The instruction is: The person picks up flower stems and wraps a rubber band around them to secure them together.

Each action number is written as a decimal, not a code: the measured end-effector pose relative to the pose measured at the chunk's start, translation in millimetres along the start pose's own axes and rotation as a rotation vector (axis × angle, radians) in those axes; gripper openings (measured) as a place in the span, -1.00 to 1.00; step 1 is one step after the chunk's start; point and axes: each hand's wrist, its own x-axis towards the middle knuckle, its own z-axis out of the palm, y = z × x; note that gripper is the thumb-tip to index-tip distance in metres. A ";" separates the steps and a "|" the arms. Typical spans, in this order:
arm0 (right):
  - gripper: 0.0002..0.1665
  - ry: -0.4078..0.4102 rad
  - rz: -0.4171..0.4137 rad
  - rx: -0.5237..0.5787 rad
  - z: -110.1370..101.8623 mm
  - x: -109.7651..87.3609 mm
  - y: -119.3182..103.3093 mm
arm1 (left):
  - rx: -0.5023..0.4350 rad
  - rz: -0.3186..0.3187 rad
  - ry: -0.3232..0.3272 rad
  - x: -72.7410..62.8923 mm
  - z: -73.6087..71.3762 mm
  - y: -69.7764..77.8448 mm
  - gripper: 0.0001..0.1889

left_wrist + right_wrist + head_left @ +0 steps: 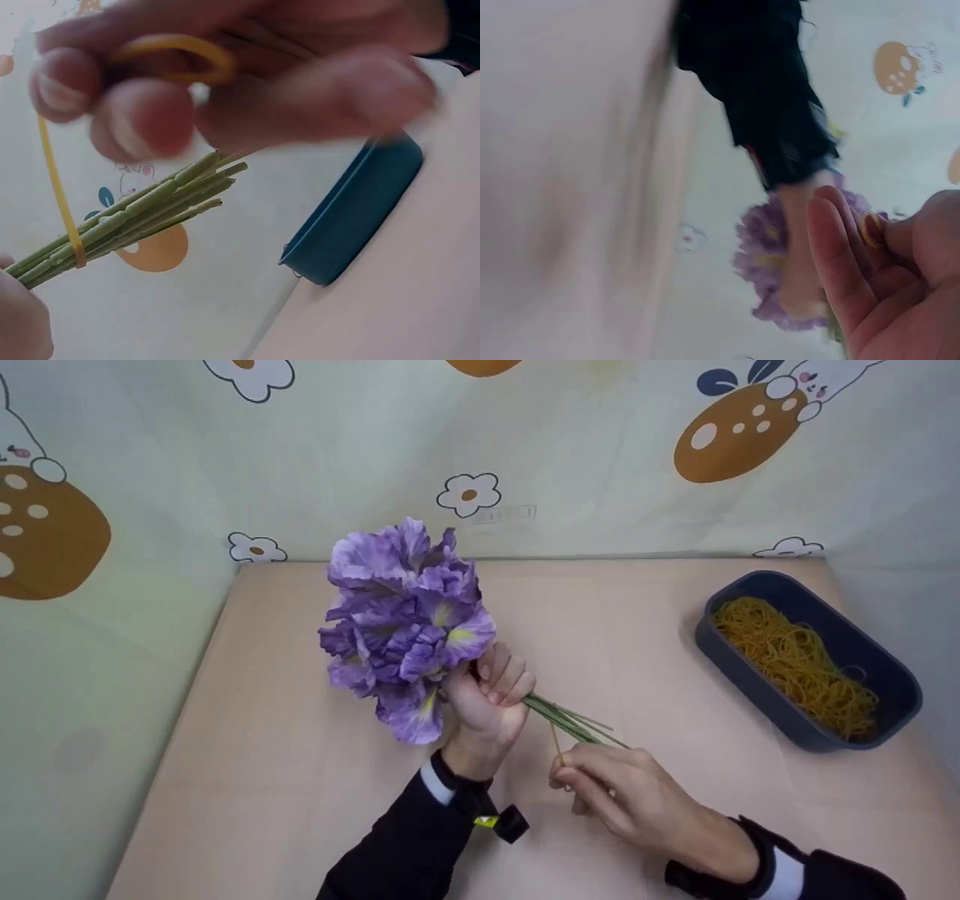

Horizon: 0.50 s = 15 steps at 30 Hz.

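A bunch of purple artificial flowers (405, 622) leans to the upper left in the head view. My left hand (487, 709) grips its green stems (564, 720) just below the blooms. Around those stems sits a yellow rubber band (58, 180), stretched taut towards my right hand (637, 799). The right fingers pinch the band's other end, which forms a small loop (871, 229) at the fingertips. In the left wrist view, the cut stem ends stick out past the band, and the blurred right hand is above them.
A dark blue bin (757, 697) stands on the table's right side, holding a tangled heap of yellow rubber bands (802, 667). The table (300, 735) has a pale pink surface. Behind it hangs a printed curtain (585, 457) with flowers and rabbits.
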 end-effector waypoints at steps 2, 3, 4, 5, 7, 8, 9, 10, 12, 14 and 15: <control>-0.71 0.032 0.018 -0.022 -16.1 2.7 -4.8 | 0.042 -0.023 -0.029 -0.2 0.2 -2.6 -0.56; -0.69 0.053 0.035 -0.039 -24.4 3.9 -6.0 | 0.060 -0.039 -0.047 0.1 0.2 -3.2 -0.54; -0.67 0.078 0.049 -0.072 -32.2 5.0 -5.8 | 0.073 -0.053 -0.065 0.4 0.3 -3.7 -0.53; -0.67 0.105 0.051 -0.133 -39.3 6.5 -4.2 | 0.081 -0.072 -0.078 0.8 0.3 -3.8 -0.51; -0.72 0.161 0.042 -0.283 -50.4 9.9 2.8 | 0.095 -0.112 -0.103 1.3 -0.1 -3.8 -0.47; -0.77 0.185 0.035 -0.359 -54.3 11.4 7.6 | 0.099 -0.135 -0.110 1.2 -0.4 -3.9 -0.46; -0.82 0.207 0.023 -0.432 -57.2 12.8 12.9 | 0.099 -0.156 -0.113 0.8 -0.7 -4.0 -0.45; -0.87 0.225 0.007 -0.504 -59.2 14.0 18.5 | 0.096 -0.178 -0.110 0.3 -1.1 -4.3 -0.45; -0.90 0.245 -0.019 -0.603 -61.2 15.8 28.5 | 0.090 -0.222 -0.094 -0.7 -2.5 -5.2 -0.45; -0.86 0.250 -0.030 -0.669 -61.6 16.3 36.4 | 0.063 -0.262 -0.070 -1.7 -4.2 -6.5 -0.48; -0.87 0.252 -0.032 -0.696 -61.8 16.3 39.5 | 0.046 -0.281 -0.060 -2.1 -5.1 -7.3 -0.49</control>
